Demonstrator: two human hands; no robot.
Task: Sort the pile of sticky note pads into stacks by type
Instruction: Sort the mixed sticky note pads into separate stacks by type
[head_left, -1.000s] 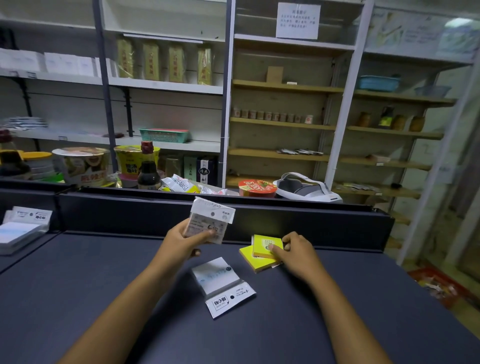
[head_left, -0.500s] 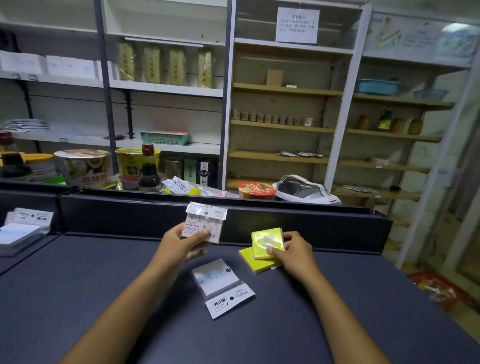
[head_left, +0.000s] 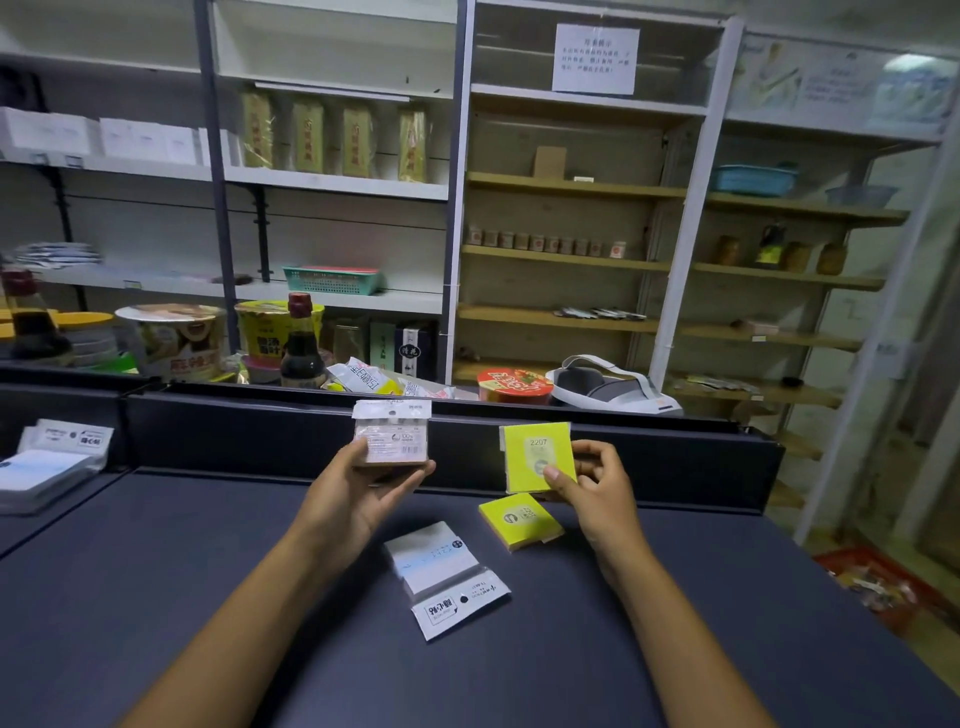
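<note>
My left hand (head_left: 358, 491) holds a pale wrapped pad pack (head_left: 392, 435) upright above the dark table, fingers under it and thumb on its left side. My right hand (head_left: 592, 486) pinches a yellow-green pad (head_left: 537, 454) marked 2207, lifted and facing me. Below it a second yellow pad (head_left: 519, 519) lies flat on the table. A white and light-blue pad in a clear sleeve (head_left: 441, 574) lies in front of my left hand.
A stack of white packaged pads (head_left: 47, 470) sits at the far left on the adjoining table. A raised dark ledge (head_left: 675, 447) bounds the table's back edge. Behind it stand noodle cups, sauce bottles and shelves. A red basket (head_left: 883, 587) sits on the floor at right.
My right hand lifted the top yellow pad off the other yellow pad and turned it upright. My left hand tilted its pale pack more upright.
</note>
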